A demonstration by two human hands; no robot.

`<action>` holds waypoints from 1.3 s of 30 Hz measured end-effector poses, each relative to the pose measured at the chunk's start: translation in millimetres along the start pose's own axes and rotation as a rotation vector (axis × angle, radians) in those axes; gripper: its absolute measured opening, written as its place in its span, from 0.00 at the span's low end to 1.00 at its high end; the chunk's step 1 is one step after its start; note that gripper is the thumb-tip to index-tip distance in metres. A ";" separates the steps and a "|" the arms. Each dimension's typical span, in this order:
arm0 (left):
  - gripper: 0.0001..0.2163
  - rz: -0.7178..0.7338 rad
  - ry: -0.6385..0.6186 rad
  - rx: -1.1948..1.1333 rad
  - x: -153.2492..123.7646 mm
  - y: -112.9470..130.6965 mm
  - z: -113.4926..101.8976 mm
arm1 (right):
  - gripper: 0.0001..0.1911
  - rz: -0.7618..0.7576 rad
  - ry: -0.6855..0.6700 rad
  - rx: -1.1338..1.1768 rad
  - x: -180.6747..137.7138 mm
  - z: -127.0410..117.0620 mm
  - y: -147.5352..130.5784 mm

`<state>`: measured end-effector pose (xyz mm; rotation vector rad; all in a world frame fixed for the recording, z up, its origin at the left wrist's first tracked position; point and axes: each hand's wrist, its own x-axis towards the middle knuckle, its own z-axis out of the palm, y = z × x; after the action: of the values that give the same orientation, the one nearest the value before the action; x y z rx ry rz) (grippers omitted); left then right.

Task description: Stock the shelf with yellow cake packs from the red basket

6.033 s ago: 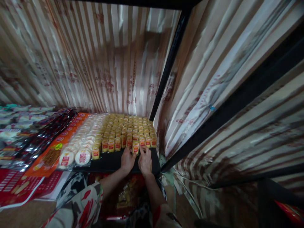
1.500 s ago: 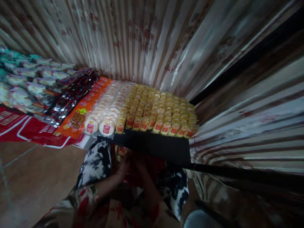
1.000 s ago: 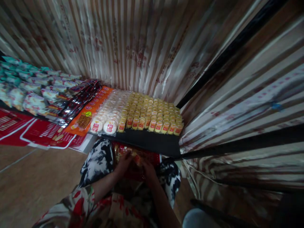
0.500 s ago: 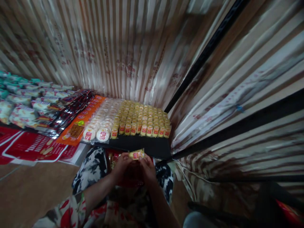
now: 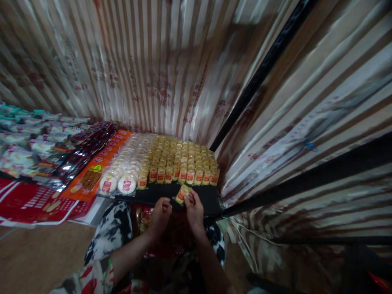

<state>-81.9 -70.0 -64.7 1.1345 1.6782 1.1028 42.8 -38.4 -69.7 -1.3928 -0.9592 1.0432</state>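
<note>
My right hand [image 5: 194, 208] pinches a small yellow snack packet [image 5: 182, 193] with a red label, tilted over the bare front strip of the black shelf [image 5: 205, 200]. Beside it, my left hand [image 5: 161, 212] is curled at the shelf's front edge; whether it touches the packet I cannot tell. Just beyond stand rows of the same yellow packets [image 5: 180, 161], filling the shelf back to the wall. Under my hands, a red bag [image 5: 143, 214] of more packets rests in my lap.
Round white wrapped cakes [image 5: 122, 179] lie left of the yellow rows, then orange packs [image 5: 92, 175], black packs [image 5: 76, 153] and white-and-teal packs [image 5: 21, 139]. Red flattened cartons [image 5: 33, 202] lie at the left. Striped foil walls and black frame bars [image 5: 254, 77] close in the back and right.
My hands rose from the red bag in my lap with one yellow packet and carried it forward onto the shelf's front strip. The camera tilted up slightly.
</note>
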 end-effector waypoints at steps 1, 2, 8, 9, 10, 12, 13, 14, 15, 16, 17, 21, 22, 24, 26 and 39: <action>0.08 0.104 -0.016 0.040 1.4 1.4 -0.8 | 0.27 -0.021 0.001 -0.020 6.2 2.2 0.8; 0.09 0.199 -0.031 0.068 2.9 3.3 -1.1 | 0.28 -0.044 -0.004 -0.042 12.0 4.7 1.9; 0.17 0.464 -0.068 0.218 20.1 13.2 5.4 | 0.23 -0.182 -0.045 -0.205 33.4 22.3 3.1; 0.18 0.475 -0.082 0.242 23.5 13.3 6.8 | 0.23 -0.196 -0.049 -0.223 34.6 24.2 1.5; 0.19 0.486 -0.089 0.263 26.6 13.1 8.3 | 0.22 -0.207 -0.050 -0.241 35.3 25.4 -0.5; 0.20 0.500 -0.096 0.294 31.4 11.8 10.9 | 0.22 -0.225 -0.042 -0.288 35.9 25.7 -4.7; 0.21 0.502 -0.099 0.306 33.0 11.1 12.2 | 0.21 -0.236 -0.034 -0.316 36.2 24.9 -6.4; 0.21 0.502 -0.102 0.318 34.2 10.4 13.5 | 0.21 -0.246 -0.030 -0.343 36.7 23.7 -7.8; 0.21 0.498 -0.103 0.328 35.1 9.9 14.8 | 0.21 -0.257 -0.029 -0.365 37.4 22.4 -8.6; 0.21 0.493 -0.105 0.340 35.6 9.5 15.9 | 0.21 -0.266 -0.033 -0.382 38.4 21.3 -9.0; 0.22 0.488 -0.104 0.351 36.0 9.3 17.0 | 0.21 -0.273 -0.039 -0.395 39.7 20.4 -9.1; 0.23 0.482 -0.093 0.396 36.9 9.0 19.8 | 0.21 -0.280 -0.057 -0.396 45.3 22.6 -9.7; 0.23 0.478 -0.087 0.407 37.3 8.7 20.1 | 0.21 -0.281 -0.062 -0.388 46.1 24.3 -10.6; 0.24 0.463 -0.073 0.428 37.8 7.9 20.3 | 0.21 -0.284 -0.068 -0.368 46.4 27.3 -13.0; 0.24 0.463 -0.066 0.442 37.5 7.4 20.1 | 0.21 -0.281 -0.070 -0.351 45.0 28.1 -15.6; 0.22 0.589 -0.323 0.380 25.3 25.8 67.5 | 0.21 -0.265 0.241 -0.393 43.2 -40.9 -22.4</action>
<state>-19.4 -25.8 -63.5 2.0234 1.3576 0.8819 94.5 -7.0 -49.9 -1.6131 -1.1703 0.4911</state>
